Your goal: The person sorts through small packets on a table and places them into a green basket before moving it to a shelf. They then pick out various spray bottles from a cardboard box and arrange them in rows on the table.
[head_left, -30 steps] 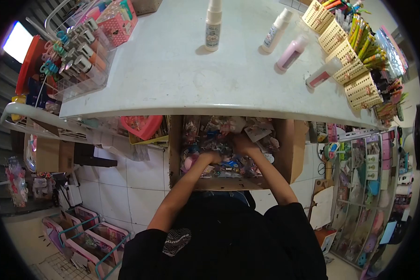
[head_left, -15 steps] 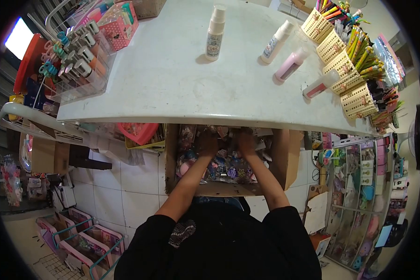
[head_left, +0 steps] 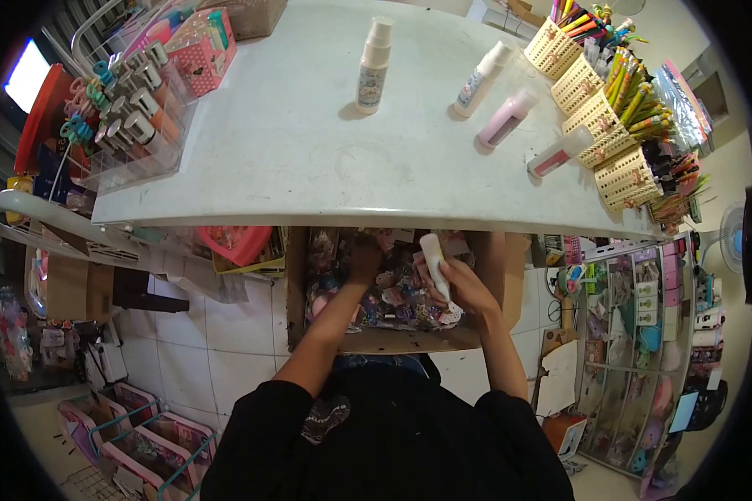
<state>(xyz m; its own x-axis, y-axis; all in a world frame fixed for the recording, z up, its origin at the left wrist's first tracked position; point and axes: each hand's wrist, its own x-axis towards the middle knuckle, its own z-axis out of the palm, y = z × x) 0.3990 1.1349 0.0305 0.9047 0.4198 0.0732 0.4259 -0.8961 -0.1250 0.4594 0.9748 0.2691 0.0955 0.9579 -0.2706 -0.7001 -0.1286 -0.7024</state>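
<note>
Right hand (head_left: 468,290) closed round a white bottle (head_left: 434,263), tilted, over the right part of the open cardboard box (head_left: 409,339); bottle's rounded end points toward the table edge, narrower end back toward me. Left hand (head_left: 363,257) is down in the same box, left of the bottle and apart from it; fingers are in shadow among the contents, can't tell if they grasp anything. Box holds a jumble of small packaged items (head_left: 397,301), below and around both hands. Beyond my grip, on the white table (head_left: 309,159): four bottles, incl. a pink bottle (head_left: 507,119); to their right, cream perforated baskets (head_left: 627,179) with pencils and pens; far left, a clear organizer (head_left: 134,171) of silver-capped bottles; left of the box, under the table edge, a red-pink tub (head_left: 236,246).
</note>
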